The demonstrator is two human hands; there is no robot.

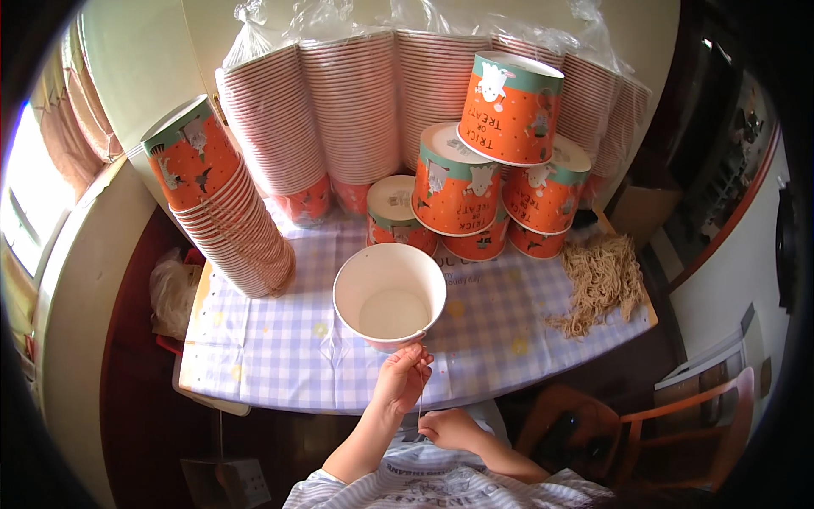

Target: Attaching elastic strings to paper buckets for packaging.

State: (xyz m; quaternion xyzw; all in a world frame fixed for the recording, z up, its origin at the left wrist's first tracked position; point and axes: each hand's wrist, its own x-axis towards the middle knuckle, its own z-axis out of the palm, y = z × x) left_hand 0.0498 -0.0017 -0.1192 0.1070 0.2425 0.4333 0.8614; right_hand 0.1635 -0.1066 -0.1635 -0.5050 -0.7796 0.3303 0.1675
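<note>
An open paper bucket [389, 314], white inside, stands on the table in front of me with its mouth tipped toward me. My left hand [404, 376] is at its near rim, fingers pinched around a thin cord [420, 399] that appears to meet the bucket's edge. Lower down, close to my body, my right hand [451, 429] is closed on the cord's other end. The cord hangs nearly straight between both hands. Whether it passes through a hole in the rim is hidden by my fingers.
A leaning nested stack of orange buckets [222, 204] stands at left. Upside-down buckets [511, 110] form a pile at back right, before tall plastic-wrapped stacks [352, 102]. Loose beige cords [600, 280] lie at the checked tablecloth's [280, 356] right edge. A wooden chair [678, 416] is at lower right.
</note>
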